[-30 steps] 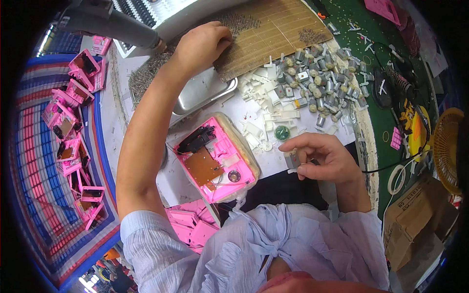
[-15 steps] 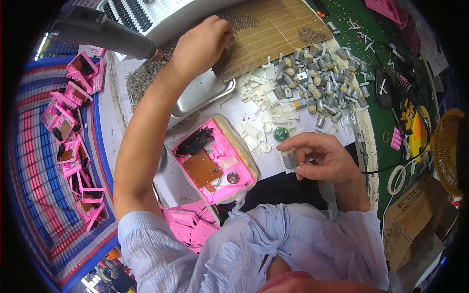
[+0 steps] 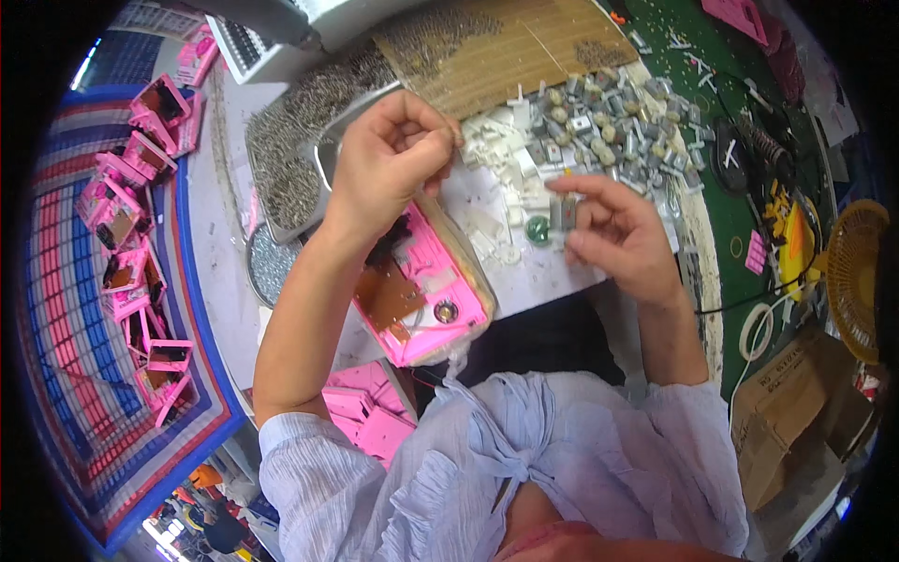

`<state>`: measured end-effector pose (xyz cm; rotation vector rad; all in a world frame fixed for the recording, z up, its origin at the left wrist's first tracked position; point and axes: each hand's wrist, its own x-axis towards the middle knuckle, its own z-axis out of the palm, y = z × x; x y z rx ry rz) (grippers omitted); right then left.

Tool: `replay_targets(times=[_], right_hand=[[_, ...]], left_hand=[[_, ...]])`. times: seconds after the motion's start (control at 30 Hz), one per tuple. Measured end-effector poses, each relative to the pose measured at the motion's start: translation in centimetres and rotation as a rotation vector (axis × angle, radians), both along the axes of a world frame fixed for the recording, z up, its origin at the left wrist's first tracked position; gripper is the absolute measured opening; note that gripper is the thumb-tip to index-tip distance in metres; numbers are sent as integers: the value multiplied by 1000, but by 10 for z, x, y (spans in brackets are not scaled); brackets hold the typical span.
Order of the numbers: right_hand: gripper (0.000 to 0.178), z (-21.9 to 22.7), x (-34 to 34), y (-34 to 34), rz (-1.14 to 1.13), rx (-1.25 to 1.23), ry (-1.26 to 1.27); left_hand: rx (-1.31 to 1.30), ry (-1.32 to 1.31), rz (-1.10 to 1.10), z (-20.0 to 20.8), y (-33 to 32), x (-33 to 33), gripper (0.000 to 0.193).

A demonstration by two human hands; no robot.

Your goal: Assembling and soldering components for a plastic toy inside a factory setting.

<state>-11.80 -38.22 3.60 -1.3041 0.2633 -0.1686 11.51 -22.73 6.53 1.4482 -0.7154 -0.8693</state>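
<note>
My right hand (image 3: pixel 618 232) holds a small grey motor (image 3: pixel 563 213) between thumb and fingers, just above a round green piece (image 3: pixel 537 230). My left hand (image 3: pixel 393 159) is closed in a pinch over the far end of an open pink plastic housing (image 3: pixel 448 267); whatever its fingertips grip is too small to make out. Inside the housing lie a brown circuit board (image 3: pixel 391 300), a round metal part (image 3: pixel 446 311) and thin wires. My left hand and forearm cover part of its black piece (image 3: pixel 389 244). The housing rests on a padded, pale block.
Loose motors (image 3: pixel 613 126) and white plastic parts (image 3: pixel 492 150) lie beyond my right hand. Screws fill a metal tray (image 3: pixel 281 169) and scatter over a cardboard sheet (image 3: pixel 524 51). A dark power tool (image 3: pixel 272 19) hangs at far left. Pink housings (image 3: pixel 145 211) line the left side.
My left hand has come back from the screws on the cardboard to above the pink housing. My right hand has moved slightly farther away with the motor. The view has shifted.
</note>
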Motion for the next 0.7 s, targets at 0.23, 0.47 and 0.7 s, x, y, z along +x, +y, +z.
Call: replay_targets(times=[0.23,0.47,0.7], right_hand=[[42,-14,-5,-10,1,-744,142],[36,-20,10,-5,183,-978,220],[34,-26,22,-3,281,-1400,84]], left_hand=[[64,81,-3,-6,89,-44,16],[-12,321,88,-23,153,-88,13],[11,365,192,-27,161,-121,13]])
